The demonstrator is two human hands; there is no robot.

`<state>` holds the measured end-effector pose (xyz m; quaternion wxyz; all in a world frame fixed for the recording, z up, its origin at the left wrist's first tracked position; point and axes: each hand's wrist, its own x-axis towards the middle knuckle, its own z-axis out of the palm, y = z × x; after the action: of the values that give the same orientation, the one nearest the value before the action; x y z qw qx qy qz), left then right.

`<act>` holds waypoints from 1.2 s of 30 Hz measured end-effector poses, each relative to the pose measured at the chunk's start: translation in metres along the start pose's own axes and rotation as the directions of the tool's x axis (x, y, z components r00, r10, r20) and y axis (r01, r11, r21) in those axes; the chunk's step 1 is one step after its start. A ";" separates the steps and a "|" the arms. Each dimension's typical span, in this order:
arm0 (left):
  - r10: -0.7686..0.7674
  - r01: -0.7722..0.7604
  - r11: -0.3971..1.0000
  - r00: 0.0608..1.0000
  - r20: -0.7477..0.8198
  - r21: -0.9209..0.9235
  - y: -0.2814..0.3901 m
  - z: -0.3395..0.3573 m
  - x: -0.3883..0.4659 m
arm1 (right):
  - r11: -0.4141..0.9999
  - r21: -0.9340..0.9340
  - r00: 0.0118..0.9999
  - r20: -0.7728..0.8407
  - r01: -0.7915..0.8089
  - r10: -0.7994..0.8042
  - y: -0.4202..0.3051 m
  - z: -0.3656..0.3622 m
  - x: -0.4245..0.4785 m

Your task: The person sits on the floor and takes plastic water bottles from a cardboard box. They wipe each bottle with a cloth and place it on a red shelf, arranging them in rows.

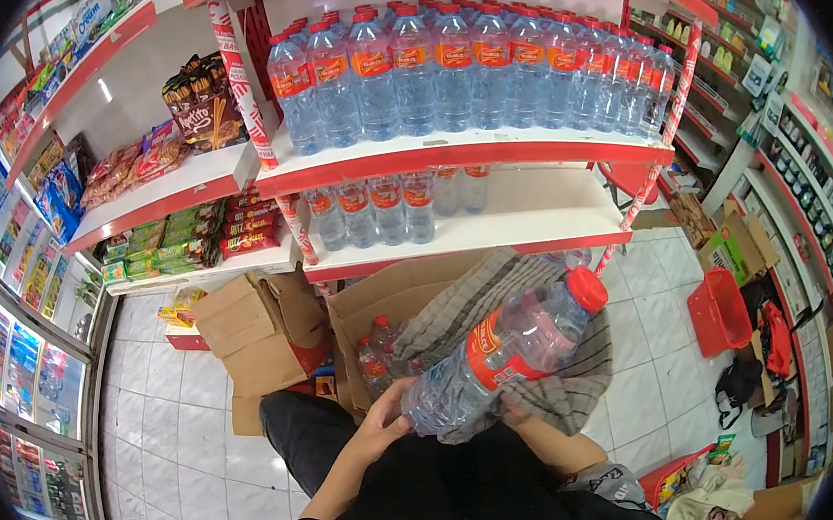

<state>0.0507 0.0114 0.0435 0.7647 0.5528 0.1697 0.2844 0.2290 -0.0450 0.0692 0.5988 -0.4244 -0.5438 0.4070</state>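
A large clear plastic water bottle (pixel 486 355) with a red cap and a red and orange label lies tilted in front of my chest. My left hand (pixel 384 415) grips its base. A grey striped cloth (pixel 573 378) is behind and beneath the bottle, and my right hand (pixel 516 410) is at that cloth under the bottle's side, its fingers mostly hidden. Beyond the cloth stands an open cardboard box (pixel 360 307) with several red-capped bottles (pixel 375 364) inside. Rows of similar bottles (pixel 453 59) stand upright on the upper shelf (pixel 471 150); several more (pixel 369 207) occupy the left part of the lower shelf (pixel 533 203).
Flattened cardboard (pixel 254 335) leans left of the box. Snack packs (pixel 188 233) fill the left shelves, near a glass-fronted cabinet (pixel 28 367). At right on the tiled floor are a red plastic basket (pixel 716 312), a carton (pixel 737 247) and a heap of cloths (pixel 707 508).
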 end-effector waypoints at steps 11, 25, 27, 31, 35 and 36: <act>-0.382 0.337 0.893 0.918 -0.108 -0.297 0.009 0.013 -0.008 | 0.998 -0.056 0.999 0.051 0.000 0.003 0.005 -0.008 -0.009; -0.116 0.285 0.811 0.934 -0.337 0.512 0.021 -0.033 0.010 | 0.963 -0.243 0.985 0.157 0.113 -0.076 0.023 -0.006 -0.018; -0.044 0.234 0.909 0.877 -0.478 0.345 0.033 -0.035 0.009 | 0.972 -0.209 0.982 0.176 0.110 -0.073 0.022 -0.002 -0.012; 0.088 0.015 0.975 0.892 -0.443 0.223 0.048 -0.020 0.010 | 0.981 -0.186 0.963 0.250 -0.054 0.101 0.018 0.002 -0.001; 0.315 -0.297 0.949 0.872 -0.375 0.105 0.038 -0.007 0.008 | 0.980 -0.186 0.947 0.295 -0.075 0.129 0.020 0.019 -0.003; 0.346 -0.323 0.938 0.879 -0.329 0.123 0.041 -0.005 0.007 | 0.982 -0.143 0.927 0.339 -0.121 0.163 0.023 0.021 -0.001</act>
<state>0.0432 0.0293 0.0809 0.6439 0.5397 0.2125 0.4990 0.2072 -0.0377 0.0483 0.4353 -0.4189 -0.6325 0.4848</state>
